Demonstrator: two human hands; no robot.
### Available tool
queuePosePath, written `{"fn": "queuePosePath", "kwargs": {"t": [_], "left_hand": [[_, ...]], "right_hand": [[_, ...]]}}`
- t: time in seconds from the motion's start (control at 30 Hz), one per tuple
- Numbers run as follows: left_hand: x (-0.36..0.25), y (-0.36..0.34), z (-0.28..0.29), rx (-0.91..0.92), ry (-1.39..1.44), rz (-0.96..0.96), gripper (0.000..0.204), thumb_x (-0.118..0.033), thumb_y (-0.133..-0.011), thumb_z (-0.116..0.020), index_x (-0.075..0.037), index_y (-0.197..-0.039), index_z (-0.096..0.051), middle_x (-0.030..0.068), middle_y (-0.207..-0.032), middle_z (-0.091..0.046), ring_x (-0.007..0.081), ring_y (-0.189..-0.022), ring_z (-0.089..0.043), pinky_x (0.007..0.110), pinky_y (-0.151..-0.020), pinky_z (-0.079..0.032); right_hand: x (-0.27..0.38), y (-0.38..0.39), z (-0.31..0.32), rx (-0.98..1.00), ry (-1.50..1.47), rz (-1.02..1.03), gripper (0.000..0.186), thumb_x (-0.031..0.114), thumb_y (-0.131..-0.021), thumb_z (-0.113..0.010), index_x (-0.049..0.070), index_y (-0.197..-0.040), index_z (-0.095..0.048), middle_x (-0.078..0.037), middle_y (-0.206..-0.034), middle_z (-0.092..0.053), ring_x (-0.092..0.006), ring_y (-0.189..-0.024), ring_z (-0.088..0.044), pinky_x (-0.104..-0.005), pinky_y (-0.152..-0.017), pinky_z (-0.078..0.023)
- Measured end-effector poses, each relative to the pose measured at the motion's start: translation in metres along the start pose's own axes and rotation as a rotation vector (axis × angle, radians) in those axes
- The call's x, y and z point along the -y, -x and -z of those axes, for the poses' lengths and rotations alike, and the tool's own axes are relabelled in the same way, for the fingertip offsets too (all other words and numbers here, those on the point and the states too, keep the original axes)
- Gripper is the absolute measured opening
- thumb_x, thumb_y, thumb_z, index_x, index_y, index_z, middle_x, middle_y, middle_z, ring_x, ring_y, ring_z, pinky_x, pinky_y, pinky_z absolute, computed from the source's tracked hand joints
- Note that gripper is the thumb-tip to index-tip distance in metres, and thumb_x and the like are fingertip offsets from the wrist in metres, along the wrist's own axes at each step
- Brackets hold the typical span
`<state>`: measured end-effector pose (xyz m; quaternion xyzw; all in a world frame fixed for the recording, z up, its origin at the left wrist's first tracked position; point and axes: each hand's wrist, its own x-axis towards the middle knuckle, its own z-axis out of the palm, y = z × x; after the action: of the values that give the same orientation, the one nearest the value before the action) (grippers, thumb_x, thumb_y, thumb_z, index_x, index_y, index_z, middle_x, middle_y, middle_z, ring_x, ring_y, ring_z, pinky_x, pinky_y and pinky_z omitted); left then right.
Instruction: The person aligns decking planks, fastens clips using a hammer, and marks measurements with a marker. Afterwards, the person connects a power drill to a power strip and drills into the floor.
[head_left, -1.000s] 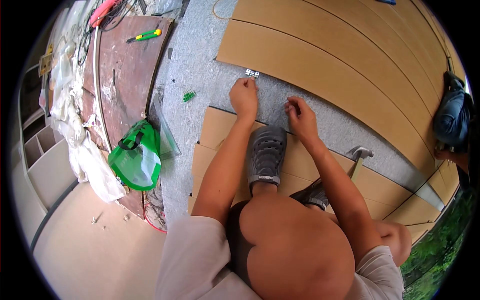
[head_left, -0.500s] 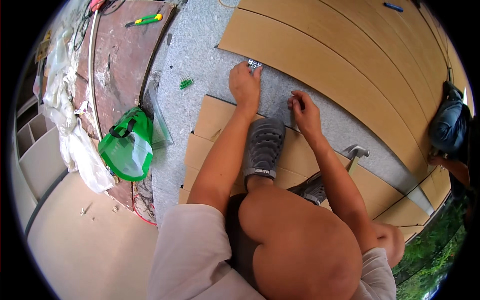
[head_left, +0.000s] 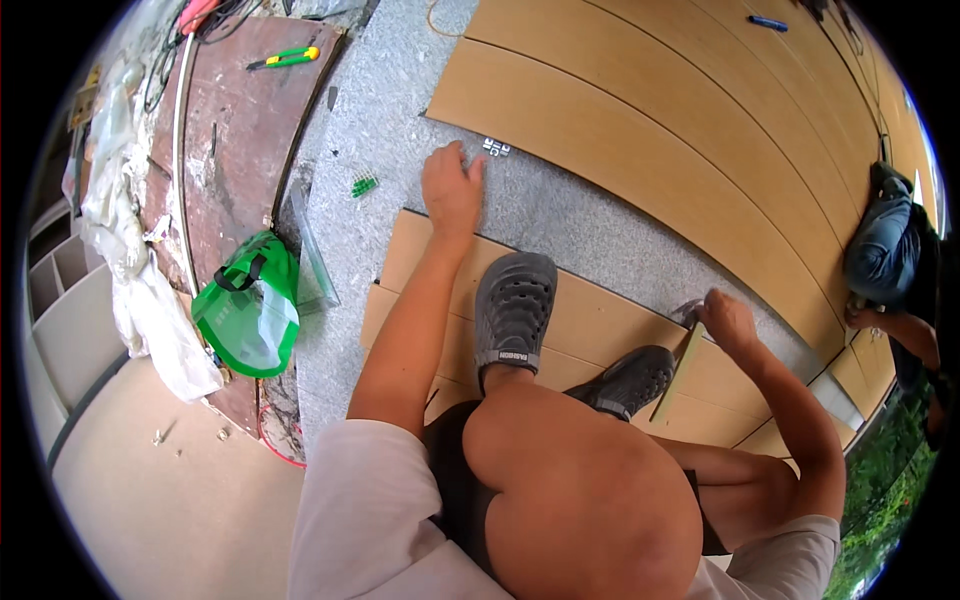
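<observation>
At the edge of the brown grooved boards [head_left: 600, 110], a small silvery metal clip [head_left: 495, 147] rests on the grey stone floor. Just left of that clip is my left hand [head_left: 453, 190], its thumb and fingers apart and nothing visible between them. My right hand [head_left: 728, 322] is closed around the head end of a hammer [head_left: 677, 375]. The hammer's pale handle slants down toward my shoe, over the nearer brown boards [head_left: 590, 310]; part of its head is hidden by my fingers.
Green plastic bits [head_left: 363, 183] lie on the floor at left. A green bag [head_left: 250, 325] and a green-yellow utility knife [head_left: 285, 58] are further left. My dark clogs [head_left: 517, 305] stand on the nearer boards. Another person [head_left: 885, 250] is at far right; a blue marker [head_left: 768, 23] lies on the boards.
My left hand has come off the metal clip and moved slightly left. My right hand has moved right and down and taken hold of the hammer.
</observation>
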<state>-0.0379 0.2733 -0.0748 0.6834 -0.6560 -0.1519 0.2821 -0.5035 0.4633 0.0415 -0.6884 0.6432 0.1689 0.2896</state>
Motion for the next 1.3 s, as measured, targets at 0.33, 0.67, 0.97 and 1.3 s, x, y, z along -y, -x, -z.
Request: {"fn": "queuePosePath", "kwargs": {"t": [0.33,0.67,0.97,1.3], "left_hand": [[0.052,-0.076,0.017,0.125,0.463,0.365,0.042,-0.014,-0.079,-0.088,0.000,-0.114,-0.069,0.0035,-0.088,-0.063,0.0140,-0.078,-0.055,0.028,-0.074,-0.050],[0.069,-0.075,0.009,0.104,0.747,0.379,0.023,-0.009,-0.088,-0.080,-0.002,-0.108,-0.072,-0.0011,-0.086,-0.064,0.0080,-0.077,-0.053,0.023,-0.073,-0.048],[0.066,-0.083,0.008,0.134,0.782,0.452,0.015,-0.009,-0.092,-0.076,-0.001,-0.104,-0.073,0.0013,-0.094,-0.070,0.0090,-0.088,-0.061,0.024,-0.082,-0.050],[0.064,-0.081,0.024,0.164,0.654,0.431,0.017,-0.012,-0.097,-0.069,0.000,-0.108,-0.073,0.0042,-0.097,-0.073,0.0119,-0.090,-0.064,0.026,-0.085,-0.050]], "right_hand": [[-0.008,0.043,-0.071,0.120,-0.194,-0.339,0.057,0.053,-0.097,-0.063,-0.003,-0.103,-0.058,-0.024,-0.085,-0.071,-0.0442,-0.084,-0.070,-0.0526,-0.072,-0.054],[0.036,0.007,-0.024,-0.045,-0.333,-0.051,0.032,0.026,-0.091,-0.070,0.001,-0.101,-0.053,-0.025,-0.088,-0.062,-0.0465,-0.081,-0.063,-0.0524,-0.070,-0.051],[0.134,-0.116,0.042,-0.172,0.038,0.582,0.026,0.023,-0.090,-0.069,0.004,-0.101,-0.055,-0.016,-0.094,-0.055,-0.0372,-0.092,-0.061,-0.0469,-0.073,-0.056],[0.199,-0.180,0.042,-0.178,0.094,0.762,0.026,0.019,-0.087,-0.069,0.003,-0.103,-0.054,-0.016,-0.094,-0.054,-0.0344,-0.084,-0.063,-0.0449,-0.068,-0.056]]}}
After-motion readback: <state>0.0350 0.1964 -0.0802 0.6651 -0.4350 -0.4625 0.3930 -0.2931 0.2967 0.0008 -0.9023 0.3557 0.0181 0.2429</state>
